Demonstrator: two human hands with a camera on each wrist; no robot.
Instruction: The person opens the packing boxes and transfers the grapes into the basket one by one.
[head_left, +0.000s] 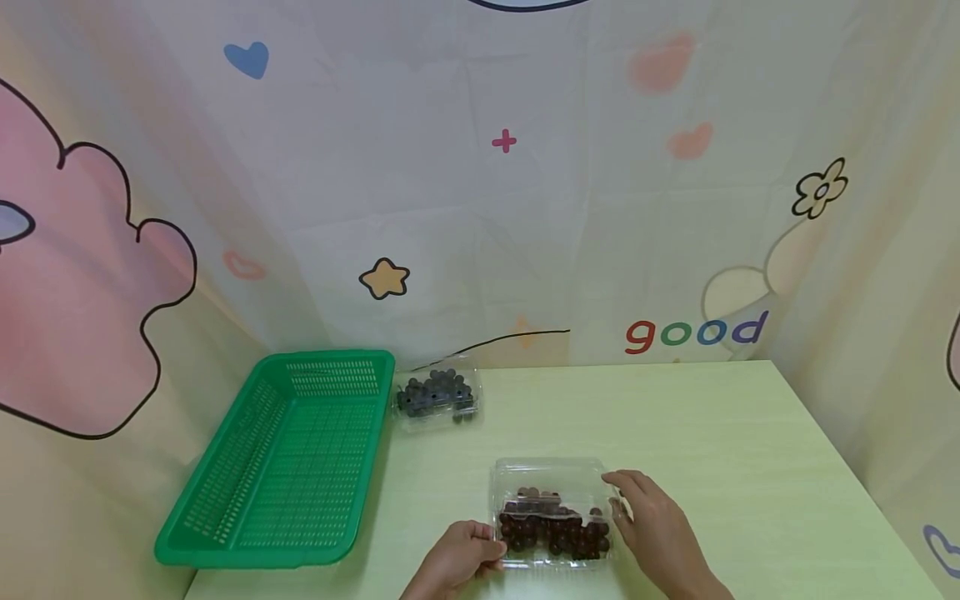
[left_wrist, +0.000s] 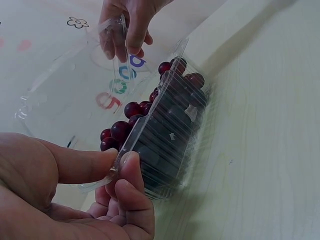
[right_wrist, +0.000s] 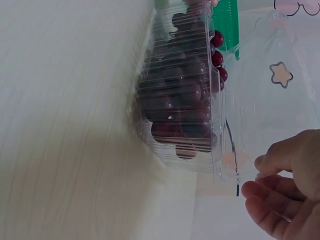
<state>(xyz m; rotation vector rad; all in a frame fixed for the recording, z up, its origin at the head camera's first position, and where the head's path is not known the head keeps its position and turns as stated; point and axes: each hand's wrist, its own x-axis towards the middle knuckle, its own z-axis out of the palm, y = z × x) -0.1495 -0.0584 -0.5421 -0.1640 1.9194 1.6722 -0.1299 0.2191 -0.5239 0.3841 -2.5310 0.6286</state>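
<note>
Near the front edge of the pale yellow-green wooden bench (head_left: 720,450) sits a clear, ribbed plastic box (left_wrist: 172,135) holding a cluster of round, dark red grapes (head_left: 555,533). Its hinged, see-through plastic lid (head_left: 551,475) is raised at a slant above the fruit, so a gap shows between lid and rim. Taking that box as the middle of a clock in the head view, the left hand (head_left: 463,550) is at eight o'clock, its thumb and forefinger pinching the clear rim at the box's left side. At three o'clock is the right hand (head_left: 656,529); the right wrist view shows its thumb and fingers holding the edge of the lid between them, in a narrow grip.

Between nine and ten o'clock stands a bright green, rectangular plastic basket (head_left: 303,467) with slotted walls and base. Toward half past ten, just beside the basket's far right corner, rests a second clear plastic box (head_left: 429,423) with darker, nearly black grapes (head_left: 435,393) inside. Behind the bench hangs a pale printed cloth (head_left: 450,208), bearing the multicoloured word "good" (head_left: 697,333) toward one o'clock and an orange, black-outlined star (head_left: 385,279) near eleven.
</note>
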